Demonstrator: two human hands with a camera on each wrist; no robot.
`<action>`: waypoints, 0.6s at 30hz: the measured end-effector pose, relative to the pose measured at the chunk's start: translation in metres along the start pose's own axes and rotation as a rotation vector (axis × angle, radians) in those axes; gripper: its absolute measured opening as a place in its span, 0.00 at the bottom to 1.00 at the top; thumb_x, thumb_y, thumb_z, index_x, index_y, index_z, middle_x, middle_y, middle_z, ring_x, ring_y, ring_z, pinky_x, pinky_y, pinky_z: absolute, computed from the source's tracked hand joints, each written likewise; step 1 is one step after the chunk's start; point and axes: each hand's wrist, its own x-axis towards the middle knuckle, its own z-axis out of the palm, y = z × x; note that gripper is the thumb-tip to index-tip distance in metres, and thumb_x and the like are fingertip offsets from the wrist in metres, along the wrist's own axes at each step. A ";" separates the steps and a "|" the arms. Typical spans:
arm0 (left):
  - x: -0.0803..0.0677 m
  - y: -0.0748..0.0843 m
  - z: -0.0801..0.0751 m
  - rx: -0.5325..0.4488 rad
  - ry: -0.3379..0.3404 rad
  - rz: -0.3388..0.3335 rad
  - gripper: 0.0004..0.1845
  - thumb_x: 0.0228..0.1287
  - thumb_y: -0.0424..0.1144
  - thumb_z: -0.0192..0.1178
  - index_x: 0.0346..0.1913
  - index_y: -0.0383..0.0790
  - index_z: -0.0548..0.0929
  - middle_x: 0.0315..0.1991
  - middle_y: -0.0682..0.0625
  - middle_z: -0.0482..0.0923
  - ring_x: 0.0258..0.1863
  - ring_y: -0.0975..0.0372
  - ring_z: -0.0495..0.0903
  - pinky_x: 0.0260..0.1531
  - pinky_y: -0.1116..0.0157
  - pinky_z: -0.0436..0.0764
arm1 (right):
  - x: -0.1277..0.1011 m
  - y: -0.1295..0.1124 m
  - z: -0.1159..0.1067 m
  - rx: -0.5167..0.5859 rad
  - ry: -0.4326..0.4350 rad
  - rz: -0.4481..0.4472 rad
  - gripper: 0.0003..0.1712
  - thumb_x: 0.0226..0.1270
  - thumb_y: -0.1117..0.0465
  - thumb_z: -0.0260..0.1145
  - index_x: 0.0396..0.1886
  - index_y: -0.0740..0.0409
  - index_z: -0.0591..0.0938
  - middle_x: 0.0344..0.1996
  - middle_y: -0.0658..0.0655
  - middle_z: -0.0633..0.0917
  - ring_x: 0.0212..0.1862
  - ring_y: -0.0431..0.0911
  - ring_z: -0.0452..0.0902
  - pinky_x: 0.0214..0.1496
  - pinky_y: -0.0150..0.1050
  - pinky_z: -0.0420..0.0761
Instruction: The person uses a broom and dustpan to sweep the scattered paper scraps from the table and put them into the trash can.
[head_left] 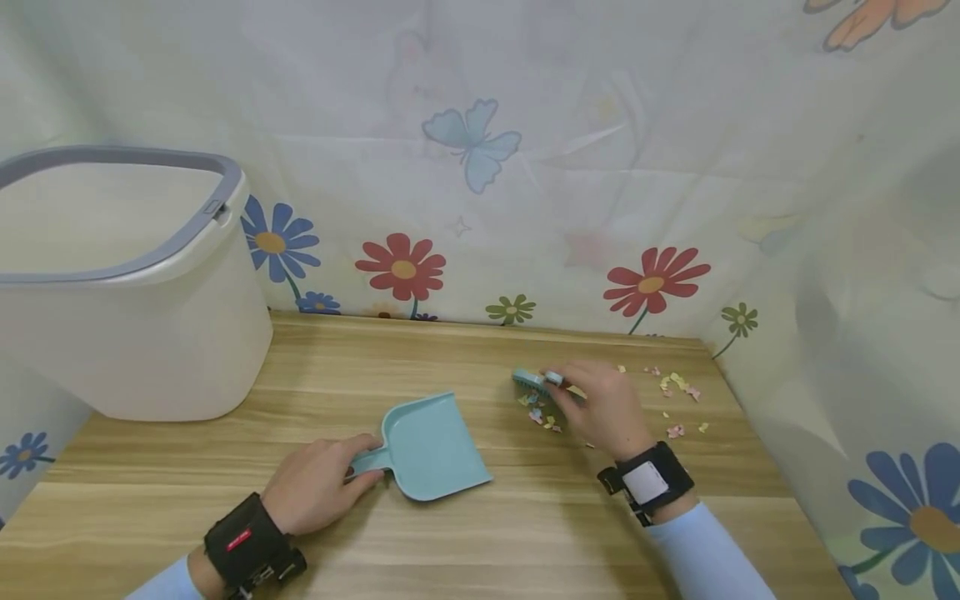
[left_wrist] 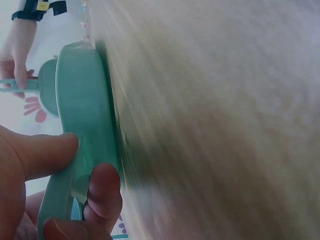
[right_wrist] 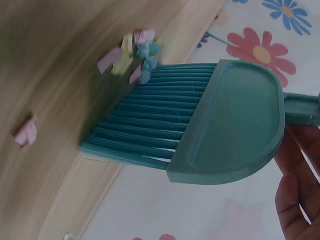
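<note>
A teal dustpan [head_left: 435, 450] lies on the table with its wide lip facing right. My left hand [head_left: 324, 481] grips its handle, and in the left wrist view thumb and fingers curl round that handle [left_wrist: 56, 197]. Over to the right, my right hand [head_left: 602, 408] pinches the handle of a small teal hand brush [head_left: 529, 381]. The brush's bristles [right_wrist: 145, 117] reach down to the tabletop, right at a small heap of pink, yellow and blue paper scraps [head_left: 537, 413]. A stretch of tabletop separates these scraps from the dustpan's lip.
More paper scraps [head_left: 678, 385] are scattered toward the table's right edge, with a few pink bits [head_left: 676, 431] nearer. A large white bin [head_left: 172, 333] with a grey rim stands at the left. A flower-printed curtain [head_left: 480, 242] hangs behind the wooden table [head_left: 360, 350].
</note>
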 end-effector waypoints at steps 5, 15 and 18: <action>0.000 0.002 -0.003 0.007 0.005 0.010 0.21 0.66 0.51 0.71 0.59 0.50 0.86 0.29 0.62 0.79 0.21 0.71 0.68 0.20 0.69 0.63 | -0.007 -0.017 -0.008 0.089 -0.039 -0.067 0.13 0.60 0.63 0.79 0.45 0.54 0.90 0.35 0.47 0.91 0.33 0.38 0.84 0.35 0.39 0.82; 0.000 0.002 -0.004 0.013 0.011 0.021 0.21 0.66 0.52 0.71 0.59 0.50 0.86 0.24 0.63 0.74 0.19 0.72 0.66 0.19 0.69 0.61 | -0.004 -0.028 -0.033 0.154 0.038 -0.054 0.16 0.57 0.69 0.79 0.46 0.59 0.88 0.36 0.52 0.92 0.34 0.42 0.87 0.35 0.38 0.85; 0.000 0.002 -0.005 0.009 0.013 0.024 0.21 0.66 0.51 0.71 0.59 0.50 0.86 0.25 0.63 0.75 0.19 0.72 0.66 0.19 0.69 0.61 | -0.006 -0.022 -0.041 0.104 0.109 -0.008 0.14 0.56 0.70 0.79 0.43 0.61 0.88 0.34 0.54 0.91 0.31 0.43 0.86 0.33 0.37 0.85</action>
